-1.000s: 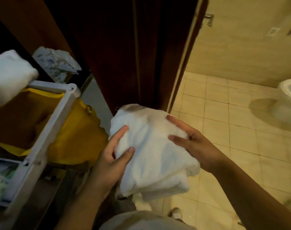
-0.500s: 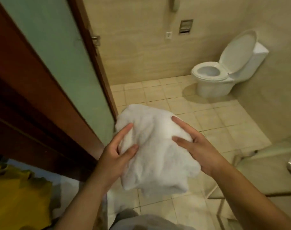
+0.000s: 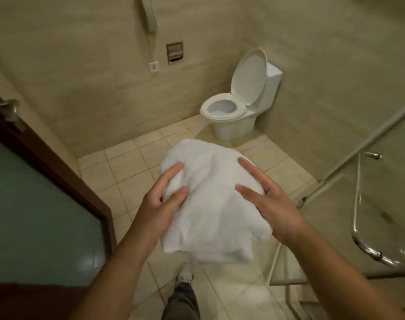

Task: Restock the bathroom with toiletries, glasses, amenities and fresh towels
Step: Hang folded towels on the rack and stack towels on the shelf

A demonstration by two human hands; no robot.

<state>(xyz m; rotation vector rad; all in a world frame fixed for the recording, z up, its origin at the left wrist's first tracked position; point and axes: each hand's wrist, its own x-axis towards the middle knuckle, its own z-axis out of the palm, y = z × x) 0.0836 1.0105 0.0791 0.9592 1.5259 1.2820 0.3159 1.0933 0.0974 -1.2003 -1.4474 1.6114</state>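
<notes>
A bundle of folded white towels [image 3: 210, 199] is carried at chest height in the middle of the head view, above the beige tiled floor [image 3: 127, 167]. My left hand [image 3: 159, 209] grips its left side, thumb and forefinger on top and the other fingers hidden beneath. My right hand [image 3: 273, 209] grips the right side the same way, with two digits lying on top of the cloth.
A white toilet [image 3: 233, 112] with raised lid stands at the back wall. The wooden door [image 3: 35, 204] with a green panel stands open on the left. A glass shower screen [image 3: 386, 227] with a chrome handle [image 3: 356, 215] is close on the right. A recessed paper holder [image 3: 174, 53] is in the wall.
The view has swung from the housekeeping cart through the doorway into the bathroom. Both hands keep the same hold on the towels, now further inside, with the toilet nearer the centre.
</notes>
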